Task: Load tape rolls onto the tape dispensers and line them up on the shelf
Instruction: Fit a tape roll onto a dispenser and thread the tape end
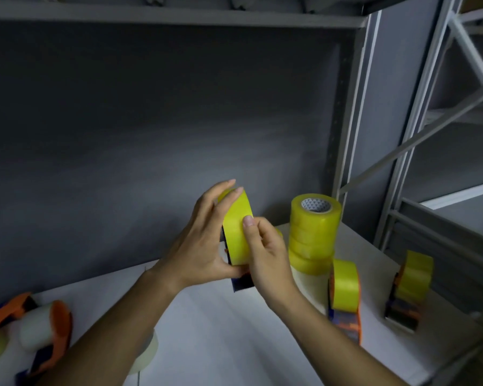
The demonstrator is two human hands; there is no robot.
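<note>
So the biggest thing here is the grey metal shelf unit (pixel 354 121), with a white shelf (pixel 223 324) board as the work surface and a dark back panel behind it. On the right side of the shelf there's a stack of yellow tape rolls (pixel 314 232) standing upright, core hole facing up. Just in front of it sits a loaded dispenser (pixel 345 296), orange and blue with a yellow roll on it, and further right a second loaded dispenser (pixel 410 288) near the shelf edge. Down in the left corner are a couple of orange dispensers (pixel 31 330) lying about, kinda blurry, with pale rolls on or beside them.

Middle of the shot: both hands are up above the shelf, clamped on one yellow tape roll (pixel 236 232) sitting on a dark dispenser (pixel 241 282) that pokes out underneath. The left hand (pixel 204 246) wraps the left side, fingertips over the top. The right hand (pixel 265 254) grips the right side with its thumb pressed on the tape face.
</note>
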